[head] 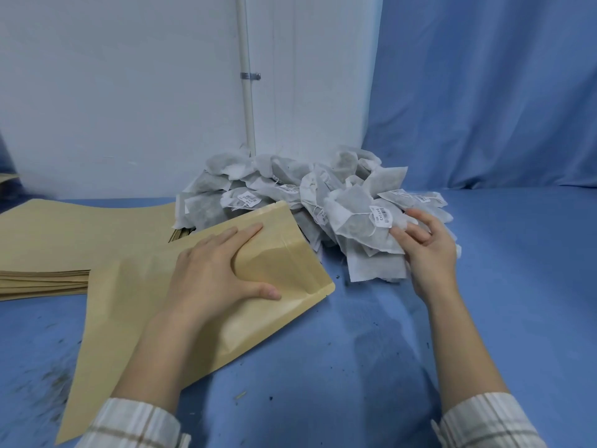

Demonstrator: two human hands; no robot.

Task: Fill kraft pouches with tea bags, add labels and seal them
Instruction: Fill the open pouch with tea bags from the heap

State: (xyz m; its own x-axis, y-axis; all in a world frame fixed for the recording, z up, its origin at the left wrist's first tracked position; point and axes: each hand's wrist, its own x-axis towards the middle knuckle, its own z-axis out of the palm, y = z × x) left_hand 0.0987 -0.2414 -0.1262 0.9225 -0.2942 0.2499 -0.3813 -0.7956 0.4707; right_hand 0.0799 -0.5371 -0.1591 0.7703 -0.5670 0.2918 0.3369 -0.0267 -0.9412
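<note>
Left hand [213,273] flat, fingers straight, pressing tan kraft paper pouch [200,305] onto blue bench [355,367] — mouth angled toward white mesh tea bags [361,231] gripped by right hand [426,250], just right.

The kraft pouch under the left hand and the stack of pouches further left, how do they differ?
The kraft pouch lies alone and angled on the blue table; the stack of pouches sits piled with edges aligned. The left hand presses flat on the single pouch; no hand touches the stack. The single pouch's mouth points toward the tea bags, which the right hand grips. Both are plain brown kraft and carry no label.
</note>
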